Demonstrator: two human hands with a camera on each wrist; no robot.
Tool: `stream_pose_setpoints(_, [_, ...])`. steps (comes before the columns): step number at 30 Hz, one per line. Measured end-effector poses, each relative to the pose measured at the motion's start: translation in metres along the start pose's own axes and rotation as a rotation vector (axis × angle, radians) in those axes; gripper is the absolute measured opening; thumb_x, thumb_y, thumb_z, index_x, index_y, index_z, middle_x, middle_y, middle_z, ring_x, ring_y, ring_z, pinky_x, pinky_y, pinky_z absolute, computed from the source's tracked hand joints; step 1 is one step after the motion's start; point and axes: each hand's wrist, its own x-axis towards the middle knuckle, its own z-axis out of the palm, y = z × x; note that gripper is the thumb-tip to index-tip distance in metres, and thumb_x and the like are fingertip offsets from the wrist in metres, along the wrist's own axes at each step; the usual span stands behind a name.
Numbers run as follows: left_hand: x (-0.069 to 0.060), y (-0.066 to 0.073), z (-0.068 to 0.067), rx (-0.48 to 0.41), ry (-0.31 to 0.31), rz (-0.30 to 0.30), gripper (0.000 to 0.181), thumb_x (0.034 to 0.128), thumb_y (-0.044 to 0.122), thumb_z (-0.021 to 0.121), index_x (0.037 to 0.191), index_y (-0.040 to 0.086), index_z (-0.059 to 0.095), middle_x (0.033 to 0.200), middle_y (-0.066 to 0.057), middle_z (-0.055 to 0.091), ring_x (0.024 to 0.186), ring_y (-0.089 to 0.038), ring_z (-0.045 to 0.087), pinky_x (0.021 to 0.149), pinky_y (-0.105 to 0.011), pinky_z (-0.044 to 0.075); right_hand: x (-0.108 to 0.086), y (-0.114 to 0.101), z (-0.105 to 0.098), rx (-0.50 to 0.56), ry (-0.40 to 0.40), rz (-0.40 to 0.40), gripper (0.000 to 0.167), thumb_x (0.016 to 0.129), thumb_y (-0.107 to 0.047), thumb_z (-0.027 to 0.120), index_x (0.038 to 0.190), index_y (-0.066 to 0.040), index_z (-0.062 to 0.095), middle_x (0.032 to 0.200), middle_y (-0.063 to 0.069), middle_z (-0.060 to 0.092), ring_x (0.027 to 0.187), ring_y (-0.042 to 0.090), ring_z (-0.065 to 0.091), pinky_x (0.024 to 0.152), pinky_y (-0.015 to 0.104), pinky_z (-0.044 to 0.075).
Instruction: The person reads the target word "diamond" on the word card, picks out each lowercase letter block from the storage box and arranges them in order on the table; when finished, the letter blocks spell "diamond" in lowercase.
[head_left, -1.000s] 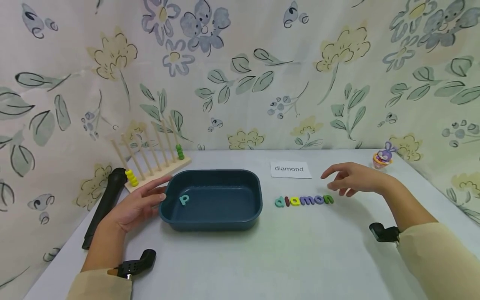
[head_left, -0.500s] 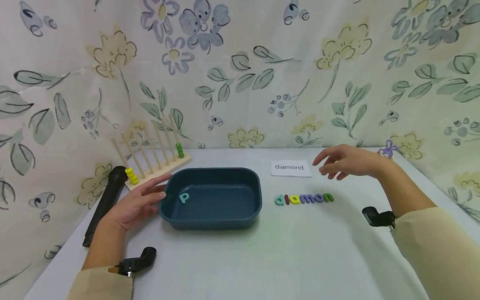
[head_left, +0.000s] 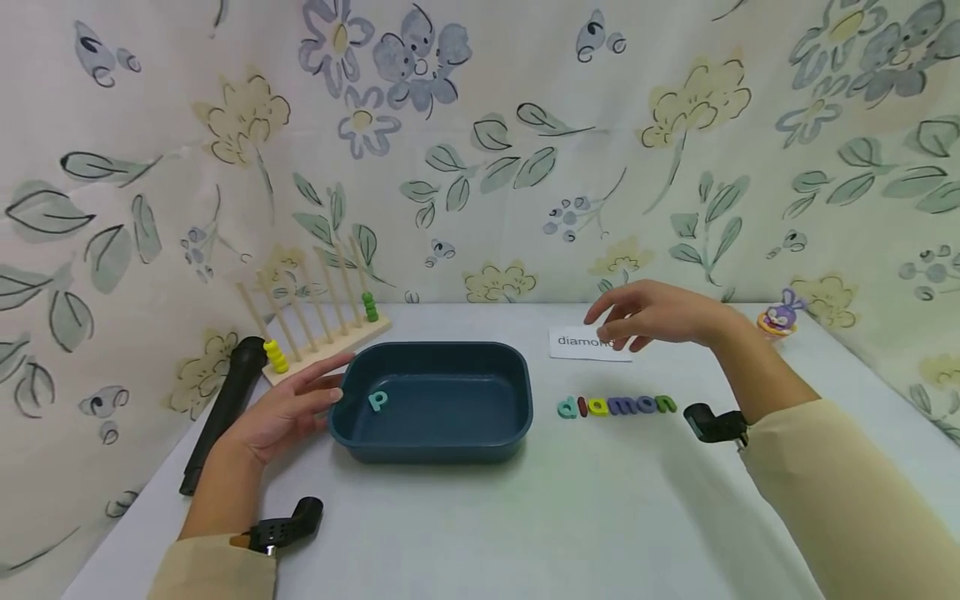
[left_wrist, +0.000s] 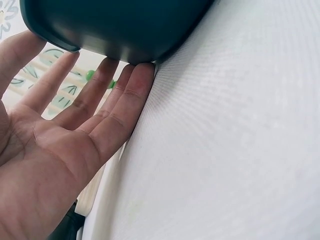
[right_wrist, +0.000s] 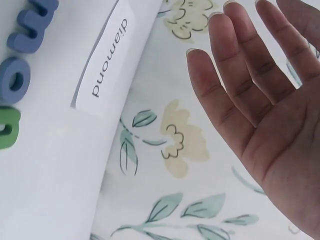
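Note:
My left hand [head_left: 281, 419] touches the left wall of a dark teal tray [head_left: 431, 454], its fingers fairly straight against the outside in the left wrist view. Inside the tray lies one teal foam-like letter [head_left: 377, 401], shaped like a p or d. My right hand [head_left: 663, 313] hovers over a white word card [head_left: 573, 343] printed "diamond", covering part of its right end in the head view. Nothing is between its relaxed fingers [right_wrist: 225, 45]. Just in front of the card, coloured letters [head_left: 622, 406] stand in a row that reads "diamon".
Behind my left hand is a wooden peg rack [head_left: 333, 343] with yellow and green beads. A black cylindrical object [head_left: 225, 417] lies at the left table edge. A purple rabbit figure [head_left: 782, 317] stands at the back right. A floral curtain [head_left: 480, 167] borders the table.
My right hand has risen away from the letter row and moved left, over the card. My left hand stays at the tray. The view has shifted slightly.

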Motion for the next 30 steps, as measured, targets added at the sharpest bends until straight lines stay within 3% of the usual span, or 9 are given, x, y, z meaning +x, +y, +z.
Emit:
stream_pose_setpoints(10, [0.001, 0.001, 0.002, -0.009, 0.007, -0.015, 0.064, 0.1034, 0.026, 0.064, 0.162, 0.026, 0.037, 0.166, -0.017, 0.029, 0.133, -0.024, 0.051, 0.099, -0.032, 0.052, 0.037, -0.03, 0.015, 0.072, -0.035, -0.096, 0.033, 0.101, -0.024, 0.065, 0.132, -0.012, 0.065, 0.116, 0.013, 0.071, 0.1, 0.027, 0.069, 0.091, 0.044, 0.059])
stream_pose_setpoints(19, [0.0, 0.001, 0.002, 0.004, 0.027, -0.022, 0.065, 0.1023, 0.027, 0.065, 0.161, 0.025, 0.038, 0.166, -0.016, 0.03, 0.13, -0.021, 0.053, 0.099, -0.033, 0.05, 0.062, -0.051, 0.034, 0.162, -0.02, -0.164, 0.03, 0.1, -0.025, 0.067, 0.127, -0.014, 0.068, 0.116, 0.014, 0.071, 0.104, 0.034, 0.069, 0.09, 0.043, 0.06])
stream_pose_setpoints(30, [0.001, 0.0, 0.001, -0.002, 0.023, -0.018, 0.066, 0.1023, 0.027, 0.065, 0.162, 0.025, 0.037, 0.166, -0.016, 0.031, 0.133, -0.026, 0.052, 0.099, -0.035, 0.051, 0.086, -0.076, 0.058, 0.169, -0.023, -0.213, 0.028, 0.099, -0.026, 0.068, 0.124, -0.015, 0.07, 0.113, 0.011, 0.074, 0.103, 0.035, 0.071, 0.086, 0.041, 0.061])
